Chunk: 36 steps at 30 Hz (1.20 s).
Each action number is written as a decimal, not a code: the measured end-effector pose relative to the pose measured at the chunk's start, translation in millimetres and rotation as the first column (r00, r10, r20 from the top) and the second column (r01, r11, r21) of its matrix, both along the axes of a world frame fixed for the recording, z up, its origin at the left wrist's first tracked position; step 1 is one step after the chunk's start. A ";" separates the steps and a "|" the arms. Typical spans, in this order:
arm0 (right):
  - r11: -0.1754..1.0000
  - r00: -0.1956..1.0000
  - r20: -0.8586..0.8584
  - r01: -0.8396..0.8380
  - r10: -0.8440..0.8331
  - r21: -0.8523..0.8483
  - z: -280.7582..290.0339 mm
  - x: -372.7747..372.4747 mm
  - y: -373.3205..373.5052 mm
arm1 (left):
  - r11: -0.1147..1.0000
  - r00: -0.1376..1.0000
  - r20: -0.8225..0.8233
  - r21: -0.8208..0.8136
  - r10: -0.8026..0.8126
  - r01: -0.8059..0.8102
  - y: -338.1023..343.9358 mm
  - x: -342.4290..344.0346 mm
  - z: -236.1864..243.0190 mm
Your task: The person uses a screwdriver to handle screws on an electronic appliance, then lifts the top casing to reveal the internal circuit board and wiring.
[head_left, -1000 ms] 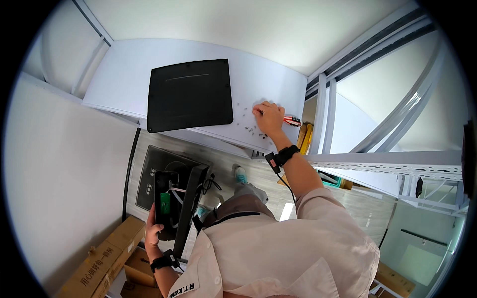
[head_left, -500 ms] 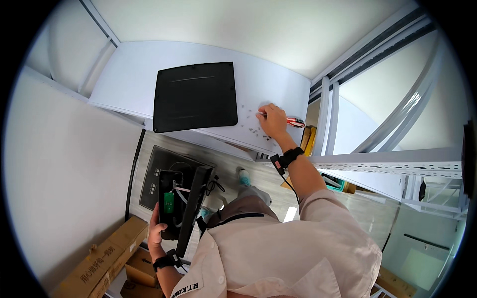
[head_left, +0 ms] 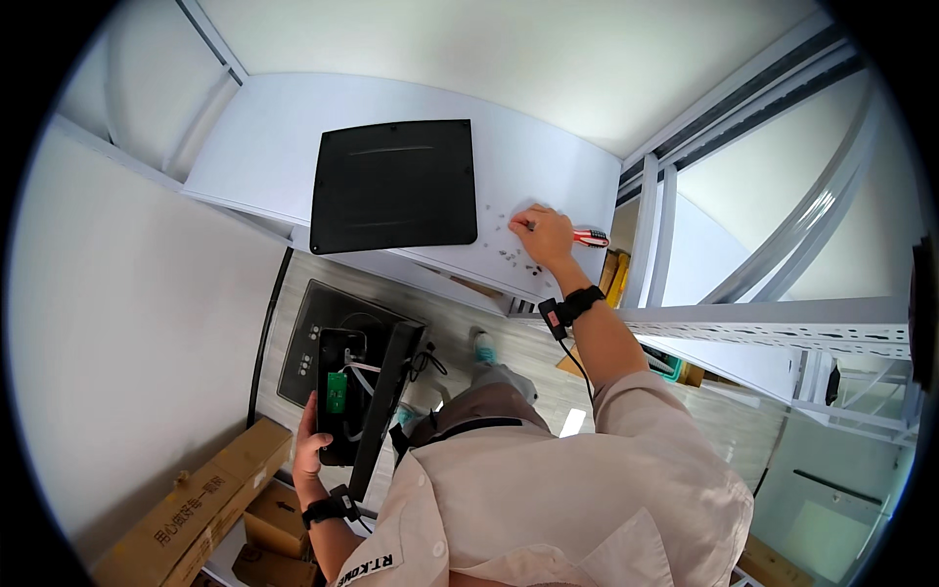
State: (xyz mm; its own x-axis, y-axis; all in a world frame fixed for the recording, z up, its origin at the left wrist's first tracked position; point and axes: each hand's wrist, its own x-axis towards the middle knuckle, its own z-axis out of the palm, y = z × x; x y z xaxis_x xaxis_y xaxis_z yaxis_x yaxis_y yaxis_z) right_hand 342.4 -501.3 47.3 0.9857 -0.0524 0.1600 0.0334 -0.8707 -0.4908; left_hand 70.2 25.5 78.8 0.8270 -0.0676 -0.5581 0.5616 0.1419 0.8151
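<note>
Right hand [head_left: 544, 233] closed around a red-handled screwdriver [head_left: 590, 237], fingertips down on the white tabletop [head_left: 264, 157] among small dark screws [head_left: 513, 256] scattered near the table's front edge. Black square panel [head_left: 394, 184] lies flat just left of the hand, not touching it. Left hand [head_left: 311, 452] grips the lower edge of an opened black device [head_left: 354, 391], green circuit board [head_left: 336, 391] and white wires exposed, held low beside the body. Cardboard boxes [head_left: 201, 509] on the floor below.
</note>
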 end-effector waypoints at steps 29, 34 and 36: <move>0.840 0.947 -0.101 0.216 -0.304 -0.498 27.8 -60.7 -50.6 | 0.998 0.998 0.025 0.000 -0.062 0.062 10.7 6.5 -4.1; 0.852 0.960 -0.118 0.165 -0.254 -0.497 75.1 -71.8 -34.4 | 0.995 0.994 0.057 0.036 -0.090 0.088 7.9 8.1 2.1; 0.922 0.981 -0.088 0.130 -0.173 -0.364 111.8 -80.7 -16.7 | 0.994 0.993 0.063 0.053 -0.101 0.097 8.9 7.7 3.7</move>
